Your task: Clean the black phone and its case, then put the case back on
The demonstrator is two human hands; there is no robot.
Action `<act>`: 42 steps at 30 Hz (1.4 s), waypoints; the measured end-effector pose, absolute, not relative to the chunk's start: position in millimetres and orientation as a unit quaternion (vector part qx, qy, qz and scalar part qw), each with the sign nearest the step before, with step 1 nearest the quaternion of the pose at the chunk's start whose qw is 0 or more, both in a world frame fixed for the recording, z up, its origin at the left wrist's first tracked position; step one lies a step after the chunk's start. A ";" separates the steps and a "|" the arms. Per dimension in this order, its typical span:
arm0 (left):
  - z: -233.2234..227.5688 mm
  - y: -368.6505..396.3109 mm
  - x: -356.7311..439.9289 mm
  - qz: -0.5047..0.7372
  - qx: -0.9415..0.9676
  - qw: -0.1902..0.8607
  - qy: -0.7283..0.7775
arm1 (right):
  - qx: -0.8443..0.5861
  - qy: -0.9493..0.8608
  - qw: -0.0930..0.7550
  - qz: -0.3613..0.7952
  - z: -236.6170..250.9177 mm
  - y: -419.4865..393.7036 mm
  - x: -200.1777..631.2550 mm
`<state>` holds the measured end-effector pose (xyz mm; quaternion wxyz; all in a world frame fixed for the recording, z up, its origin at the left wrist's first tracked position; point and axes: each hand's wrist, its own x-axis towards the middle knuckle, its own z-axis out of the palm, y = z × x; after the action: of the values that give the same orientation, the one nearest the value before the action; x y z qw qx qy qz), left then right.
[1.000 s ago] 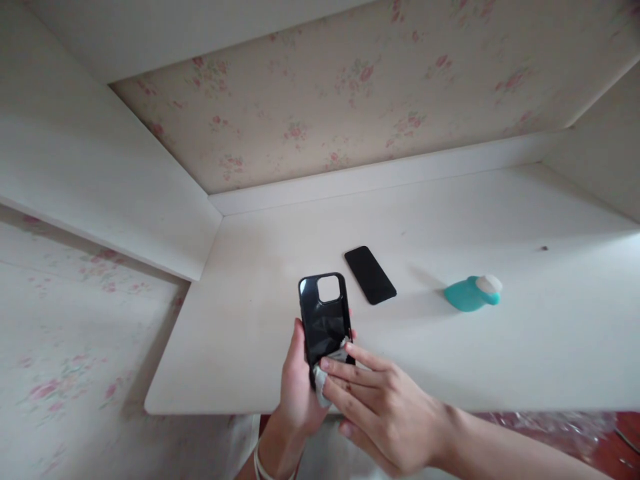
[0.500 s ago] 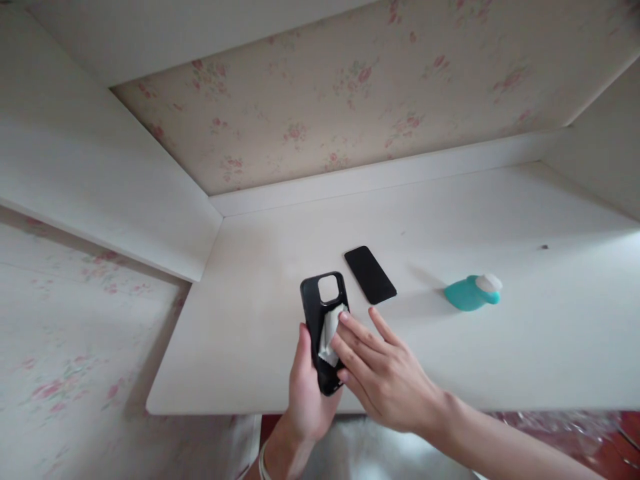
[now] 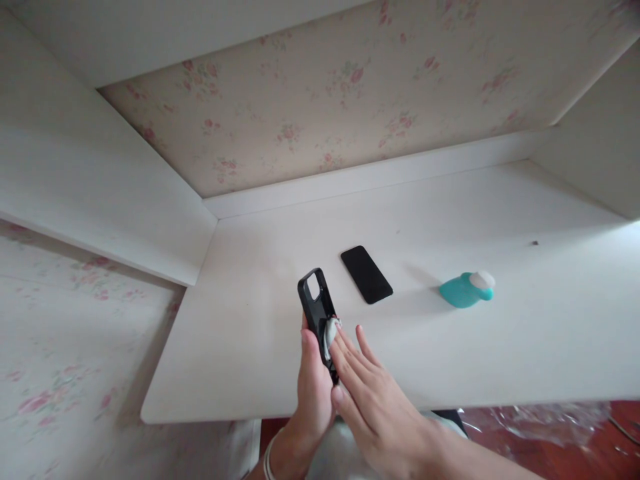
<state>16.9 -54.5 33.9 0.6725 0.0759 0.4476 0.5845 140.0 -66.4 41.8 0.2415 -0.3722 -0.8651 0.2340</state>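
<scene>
My left hand (image 3: 313, 387) grips a black phone case (image 3: 317, 305) from below, holding it upright over the near edge of the white table (image 3: 500, 347). The case is turned nearly edge-on, its camera cutout at the top. My right hand (image 3: 373, 400) presses a small white wipe (image 3: 330, 332) against the inner face of the case with flat fingers. A black phone (image 3: 367, 274) lies flat on the table just beyond the case, apart from both hands.
A teal bottle with a white cap (image 3: 467, 289) lies on its side to the right of the phone. White panels and floral wallpaper wall in the table at the back and both sides. A small dark speck (image 3: 535, 243) sits at far right.
The case has turned from facing me to nearly edge-on. My right hand with the wipe slid up the case, then back down toward its middle.
</scene>
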 end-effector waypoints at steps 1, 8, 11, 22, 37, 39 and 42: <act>33.2 -55.3 17.7 0.582 0.084 0.675 0.445 | -0.378 -0.861 0.244 0.237 41.8 -64.5 139.1; 37.4 -61.1 29.6 0.576 0.149 0.695 0.403 | -0.411 -0.821 0.289 0.269 49.1 -37.2 143.4; 40.2 -62.0 33.1 0.570 0.137 0.712 0.387 | -0.426 -0.813 0.292 0.268 51.6 -26.7 147.2; 45.7 -62.2 25.5 0.520 0.037 0.769 0.370 | -0.385 -0.873 0.254 0.157 59.5 -19.9 155.2; 56.6 -56.4 21.6 0.536 0.055 0.759 0.366 | -0.294 -0.890 0.292 0.192 66.9 -26.6 156.1; 58.6 -53.1 16.3 0.515 0.028 0.781 0.352 | -0.272 -0.892 0.287 0.218 64.2 -35.4 156.0; 63.1 -47.3 9.4 0.472 -0.015 0.802 0.367 | -0.240 -0.894 0.279 0.256 61.9 -49.1 156.5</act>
<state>9.4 -47.3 63.1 0.8016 -0.0146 0.3667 0.4720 156.5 -49.1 61.9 0.2787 -0.2403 -0.8938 0.2562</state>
